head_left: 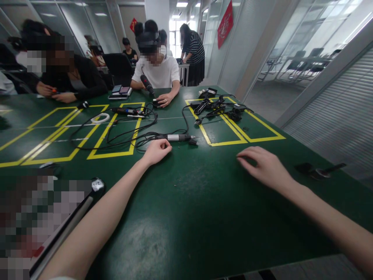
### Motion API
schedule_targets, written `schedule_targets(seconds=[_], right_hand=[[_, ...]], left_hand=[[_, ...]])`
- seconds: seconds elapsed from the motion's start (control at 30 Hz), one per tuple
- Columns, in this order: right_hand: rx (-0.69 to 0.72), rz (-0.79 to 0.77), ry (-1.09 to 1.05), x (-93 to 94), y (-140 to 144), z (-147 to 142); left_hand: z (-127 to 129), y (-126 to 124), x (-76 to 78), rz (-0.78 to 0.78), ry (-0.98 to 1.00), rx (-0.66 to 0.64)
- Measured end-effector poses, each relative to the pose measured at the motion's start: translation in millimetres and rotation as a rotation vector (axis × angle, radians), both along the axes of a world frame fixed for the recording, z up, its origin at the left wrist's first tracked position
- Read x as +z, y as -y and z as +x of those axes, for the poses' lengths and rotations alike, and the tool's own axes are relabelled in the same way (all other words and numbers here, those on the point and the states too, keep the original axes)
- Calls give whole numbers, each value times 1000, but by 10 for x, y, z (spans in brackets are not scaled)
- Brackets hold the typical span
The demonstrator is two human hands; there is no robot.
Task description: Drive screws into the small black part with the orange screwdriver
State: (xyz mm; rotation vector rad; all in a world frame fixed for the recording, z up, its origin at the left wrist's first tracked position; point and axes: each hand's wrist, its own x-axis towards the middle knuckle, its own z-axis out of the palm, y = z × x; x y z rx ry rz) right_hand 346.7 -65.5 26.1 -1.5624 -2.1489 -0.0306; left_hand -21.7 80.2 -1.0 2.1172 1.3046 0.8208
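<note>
Across the table (186,217) from you, a tangle of black cables (217,109) fills a yellow-taped box, and a white tape roll (100,118) lies far left.
</note>
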Motion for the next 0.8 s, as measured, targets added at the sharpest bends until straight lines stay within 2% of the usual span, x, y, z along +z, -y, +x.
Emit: schedule_targets(seconds=[0.1, 0.17, 0.23, 0.33, 0.47, 0.57, 0.67, 0.8], right_hand=[[357, -97, -148, -18, 1, -890], [543, -143, -142, -65, -8, -1387], [628, -172, -46, -117, -27, -1714], [701, -190, 82, -172, -49, -1885], [707, -163, 116, -205, -44, -1723], [643, -122, 110, -220, -55, -1377], [493, -87, 98, -224, -114, -807], [189, -53, 153, -204, -214, 113]], left_hand=[[-1, 4, 3, 5, 2, -1], [2, 6, 1, 7, 1, 1], [7, 4, -4, 9, -3, 5], [15, -2, -14, 8, -11, 9], [13, -2, -4, 5, -10, 7], [3, 4, 16, -2, -5, 0], [-1, 7, 29, -13, -2, -4], [9, 3, 30, -16, -5, 0]])
